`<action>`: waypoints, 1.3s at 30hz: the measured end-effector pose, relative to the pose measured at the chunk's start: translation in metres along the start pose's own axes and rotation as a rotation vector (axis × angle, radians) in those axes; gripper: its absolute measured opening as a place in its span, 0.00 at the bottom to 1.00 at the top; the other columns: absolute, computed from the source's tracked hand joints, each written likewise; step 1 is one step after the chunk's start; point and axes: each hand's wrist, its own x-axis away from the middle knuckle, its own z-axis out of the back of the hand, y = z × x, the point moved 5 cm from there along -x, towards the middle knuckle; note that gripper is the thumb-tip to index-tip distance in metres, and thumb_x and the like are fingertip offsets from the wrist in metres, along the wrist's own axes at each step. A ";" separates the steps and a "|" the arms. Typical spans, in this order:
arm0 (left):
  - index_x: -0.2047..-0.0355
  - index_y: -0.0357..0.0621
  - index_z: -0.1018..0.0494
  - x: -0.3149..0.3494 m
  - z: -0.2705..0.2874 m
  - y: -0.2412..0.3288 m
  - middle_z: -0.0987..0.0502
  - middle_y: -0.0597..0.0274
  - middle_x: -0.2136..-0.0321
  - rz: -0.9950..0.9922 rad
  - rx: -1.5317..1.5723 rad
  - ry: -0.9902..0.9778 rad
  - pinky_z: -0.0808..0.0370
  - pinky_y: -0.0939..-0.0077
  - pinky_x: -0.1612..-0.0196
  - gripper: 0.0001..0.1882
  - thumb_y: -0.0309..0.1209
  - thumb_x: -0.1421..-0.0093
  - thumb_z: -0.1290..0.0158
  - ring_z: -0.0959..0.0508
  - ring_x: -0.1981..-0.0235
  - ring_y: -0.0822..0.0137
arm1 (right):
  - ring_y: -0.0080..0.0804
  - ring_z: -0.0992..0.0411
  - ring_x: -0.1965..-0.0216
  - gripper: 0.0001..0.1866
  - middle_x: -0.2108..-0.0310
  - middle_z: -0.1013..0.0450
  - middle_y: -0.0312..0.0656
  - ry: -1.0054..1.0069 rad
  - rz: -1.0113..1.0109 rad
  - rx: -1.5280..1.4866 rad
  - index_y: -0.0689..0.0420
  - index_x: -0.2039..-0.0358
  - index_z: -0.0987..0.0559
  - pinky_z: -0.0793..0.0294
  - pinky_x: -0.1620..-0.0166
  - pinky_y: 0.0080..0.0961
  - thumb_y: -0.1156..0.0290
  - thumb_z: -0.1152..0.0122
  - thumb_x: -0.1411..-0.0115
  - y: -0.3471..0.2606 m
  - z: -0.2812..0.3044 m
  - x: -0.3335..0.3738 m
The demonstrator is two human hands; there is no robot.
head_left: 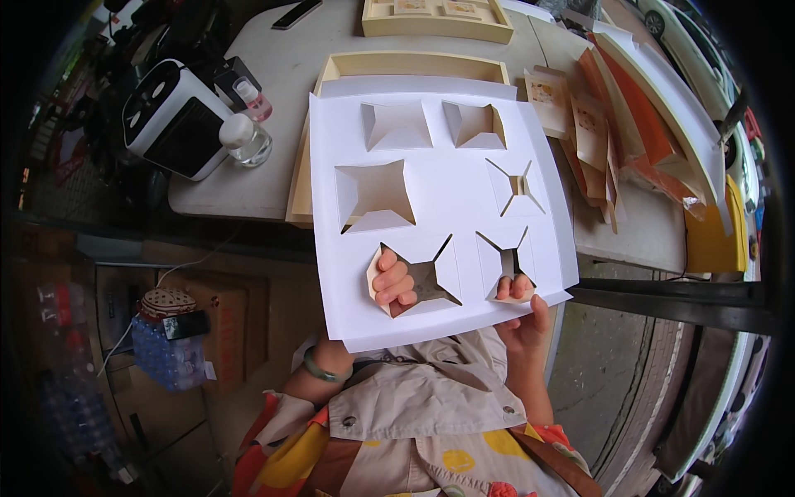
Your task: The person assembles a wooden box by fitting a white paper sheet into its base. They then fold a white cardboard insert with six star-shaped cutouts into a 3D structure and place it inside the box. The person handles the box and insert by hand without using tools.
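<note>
A white cardboard insert (460,199) with several cut-out windows is held up in front of me, over the table's near edge. My left hand (392,280) comes from beneath, its fingers curled through the lower-left window and closed on a side flap. At the lower-right window, two fingertips of my right hand (530,325) poke through over the bottom flap, and the thumb stays outside the near edge, so the hand pinches that margin. Flaps at the upper windows are folded away from me. Behind the insert, a cream shallow box (414,64) is mostly hidden.
Another cream box (439,29) stands farther back beside a phone (297,13). On the left are a white-and-black appliance (178,116), a clear jar (246,142) and a pink spray bottle (252,101). Printed card pieces (590,128) and orange sheets (629,116) pile up right.
</note>
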 end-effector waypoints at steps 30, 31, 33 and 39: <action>0.57 0.45 0.35 0.022 0.025 -0.025 0.38 0.55 0.43 -0.264 -0.702 0.215 0.37 0.57 0.41 0.18 0.41 0.40 0.45 0.34 0.43 0.60 | 0.40 0.28 0.74 0.15 0.77 0.32 0.40 -0.257 0.481 2.208 0.57 0.73 0.30 0.30 0.76 0.33 0.69 0.30 0.55 0.009 -0.137 -0.075; 0.57 0.43 0.35 0.024 0.023 -0.025 0.39 0.54 0.42 -0.276 -0.711 0.217 0.42 0.57 0.38 0.19 0.40 0.42 0.43 0.38 0.40 0.58 | 0.40 0.28 0.74 0.16 0.77 0.32 0.40 -0.241 0.465 2.258 0.57 0.73 0.30 0.30 0.77 0.33 0.69 0.30 0.55 0.012 -0.132 -0.079; 0.58 0.43 0.34 0.023 0.016 -0.026 0.41 0.52 0.40 -0.306 -0.729 0.175 0.44 0.55 0.37 0.19 0.39 0.43 0.42 0.42 0.37 0.55 | 0.39 0.26 0.74 0.14 0.76 0.31 0.41 -0.260 0.323 2.287 0.58 0.74 0.31 0.28 0.76 0.31 0.73 0.32 0.54 0.017 -0.131 -0.081; 0.62 0.49 0.33 0.011 0.009 -0.023 0.49 0.44 0.35 -0.277 -0.659 0.021 0.52 0.49 0.34 0.18 0.40 0.48 0.39 0.49 0.33 0.47 | 0.43 0.26 0.76 0.08 0.71 0.28 0.44 -0.129 0.345 1.812 0.60 0.73 0.28 0.27 0.77 0.33 0.77 0.37 0.52 -0.001 -0.121 -0.072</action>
